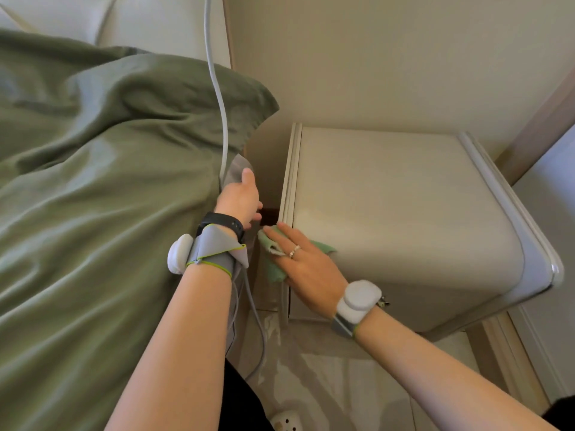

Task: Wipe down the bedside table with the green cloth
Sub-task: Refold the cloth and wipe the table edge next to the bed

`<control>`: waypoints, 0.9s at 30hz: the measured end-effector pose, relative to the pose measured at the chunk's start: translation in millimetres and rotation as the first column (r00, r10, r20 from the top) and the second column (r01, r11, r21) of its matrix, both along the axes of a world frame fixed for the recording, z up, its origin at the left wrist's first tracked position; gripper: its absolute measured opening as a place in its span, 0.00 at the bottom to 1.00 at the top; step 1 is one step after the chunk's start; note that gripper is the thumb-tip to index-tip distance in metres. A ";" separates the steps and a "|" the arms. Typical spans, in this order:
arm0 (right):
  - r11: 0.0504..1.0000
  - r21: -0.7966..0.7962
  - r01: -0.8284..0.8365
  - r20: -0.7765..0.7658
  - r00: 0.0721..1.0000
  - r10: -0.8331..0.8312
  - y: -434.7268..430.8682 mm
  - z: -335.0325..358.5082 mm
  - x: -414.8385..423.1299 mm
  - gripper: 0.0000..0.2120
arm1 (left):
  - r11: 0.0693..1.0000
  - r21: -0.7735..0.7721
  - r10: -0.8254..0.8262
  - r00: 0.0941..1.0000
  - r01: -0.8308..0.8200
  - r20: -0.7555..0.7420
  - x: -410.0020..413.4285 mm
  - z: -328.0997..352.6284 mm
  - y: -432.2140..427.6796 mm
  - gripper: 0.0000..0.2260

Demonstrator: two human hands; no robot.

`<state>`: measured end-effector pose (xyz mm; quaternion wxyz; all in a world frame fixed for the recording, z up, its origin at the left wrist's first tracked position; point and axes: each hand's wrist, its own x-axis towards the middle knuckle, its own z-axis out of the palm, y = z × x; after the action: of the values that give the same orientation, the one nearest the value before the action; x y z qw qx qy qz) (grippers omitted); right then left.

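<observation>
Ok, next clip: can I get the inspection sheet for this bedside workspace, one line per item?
Surface: bedside table, cream top, with the cloth at its near left edge.
Job's things: green cloth, bunched under the right hand and hanging over the table's left edge.
Clutter: nothing seen.
Grippers: left hand grips grey fabric at the bed's edge; right hand lies flat, fingers straight, pressing the cloth.
Cables: grey cable hangs across the duvet and runs down between bed and table; white socket strip on the floor.
Surroundings: green duvet on the bed, cream wall behind the table.
</observation>
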<state>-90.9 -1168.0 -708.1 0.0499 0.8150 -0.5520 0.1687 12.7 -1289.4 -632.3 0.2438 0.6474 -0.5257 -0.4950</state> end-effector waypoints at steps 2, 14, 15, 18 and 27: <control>0.999 0.025 0.030 0.105 0.994 -0.033 -16.2 17.2 -7.2 0.19 | 0.998 -0.056 0.013 1.000 -0.012 0.013 0.5 1.2 -0.2 0.26; 0.985 0.171 -0.032 0.131 0.991 0.009 -73.0 29.9 -32.0 0.19 | 0.996 -0.093 -0.004 1.000 0.007 0.028 -3.8 6.8 -4.1 0.23; 0.977 0.209 0.035 0.147 0.987 -0.067 -86.6 34.8 -39.4 0.21 | 0.996 -0.089 -0.009 0.999 0.012 0.035 -4.2 7.0 -3.4 0.23; 0.948 0.271 0.168 0.117 0.972 -0.205 -87.0 33.0 -30.5 0.31 | 0.995 -0.092 -0.029 0.997 0.036 0.071 -3.9 4.6 -7.4 0.22; 0.962 0.236 0.140 -0.026 0.990 -0.138 -132.1 30.8 -56.7 0.25 | 0.991 -0.116 -0.044 0.990 0.060 0.134 -15.4 -5.7 -27.3 0.21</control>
<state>-147.5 -1300.2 -677.3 -0.0335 0.7753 -0.6237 0.0937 -2.7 -1316.7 -638.0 0.2342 0.6489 -0.5861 -0.4249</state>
